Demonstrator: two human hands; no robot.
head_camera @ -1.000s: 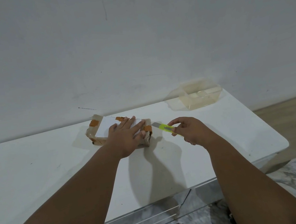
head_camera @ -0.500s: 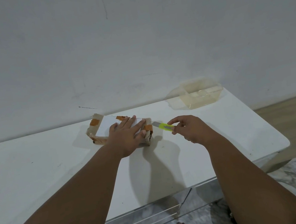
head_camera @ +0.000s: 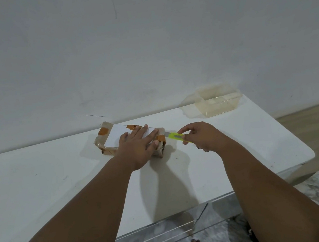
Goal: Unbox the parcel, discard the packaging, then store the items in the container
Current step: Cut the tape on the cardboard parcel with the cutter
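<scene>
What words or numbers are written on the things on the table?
None can be read.
White label on the taped cardboard parcel: looks blank where it shows; the left hand covers part.
Yellow-green utility knife in the right hand: no print visible.
Clear plastic container: no print visible.

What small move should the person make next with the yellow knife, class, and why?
Probably draw the knife along the taped seam at the parcel's right end. The left hand lies flat on top, pinning it, the right hand pinches the handle, and the blade tip sits at that orange-taped end. The parcel looks unopened.
</scene>
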